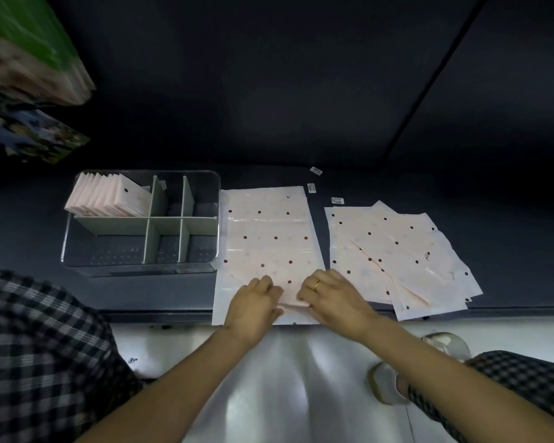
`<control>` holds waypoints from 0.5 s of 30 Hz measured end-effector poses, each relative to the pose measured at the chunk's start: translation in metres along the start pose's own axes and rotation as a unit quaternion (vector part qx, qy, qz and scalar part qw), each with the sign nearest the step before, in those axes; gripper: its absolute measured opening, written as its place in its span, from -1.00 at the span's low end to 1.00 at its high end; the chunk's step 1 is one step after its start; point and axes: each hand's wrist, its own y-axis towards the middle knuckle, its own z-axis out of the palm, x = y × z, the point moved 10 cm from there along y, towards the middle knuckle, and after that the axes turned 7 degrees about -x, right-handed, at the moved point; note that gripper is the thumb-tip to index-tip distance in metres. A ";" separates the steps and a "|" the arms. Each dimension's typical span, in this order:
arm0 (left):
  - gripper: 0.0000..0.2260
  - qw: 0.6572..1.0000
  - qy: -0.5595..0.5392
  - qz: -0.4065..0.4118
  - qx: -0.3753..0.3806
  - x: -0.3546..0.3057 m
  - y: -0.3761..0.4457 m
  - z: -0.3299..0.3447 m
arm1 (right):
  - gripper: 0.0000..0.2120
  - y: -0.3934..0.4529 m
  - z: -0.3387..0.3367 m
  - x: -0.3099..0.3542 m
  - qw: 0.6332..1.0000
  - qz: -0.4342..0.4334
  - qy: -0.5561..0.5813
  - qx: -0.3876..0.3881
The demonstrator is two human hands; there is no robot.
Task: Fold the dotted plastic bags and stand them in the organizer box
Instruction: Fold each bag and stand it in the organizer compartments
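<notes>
Organizer box (141, 223) left — flat bag (267, 238) middle — bag pile (397, 254) right.

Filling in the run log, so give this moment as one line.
both hands pinch near edge of flat dotted bag | folded bags in organizer box

Glossy, crinkled pink plastic in the flat dotted bag (266, 238), same sheen on the loose bags (397, 251) at three o'clock, clear smooth plastic organizer box (141, 268) with matt pale dividers (147, 223), matt dark tabletop (160, 292), checked woven cloth sleeve (39, 346).

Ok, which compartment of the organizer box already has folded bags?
The far-left compartment of the organizer box: folded bags stand there; the others look empty.
</notes>
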 end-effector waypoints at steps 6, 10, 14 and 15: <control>-0.80 0.982 -0.155 -0.092 -0.064 0.015 -0.025 -0.003 | -0.74 -0.001 -0.005 0.039 0.991 0.029 0.125 -0.039; -0.86 0.912 -0.334 -0.225 -0.085 0.041 -0.033 -0.003 | -0.71 -0.006 0.015 -0.018 0.923 0.256 0.288 0.004; -0.93 0.856 -0.417 -0.291 -0.096 0.055 -0.032 0.007 | -0.76 -0.013 0.039 -0.050 0.818 0.421 0.391 -0.002; -0.92 0.850 -0.421 -0.302 -0.102 0.059 -0.032 0.009 | -0.77 -0.012 0.047 -0.051 0.802 0.440 0.404 0.007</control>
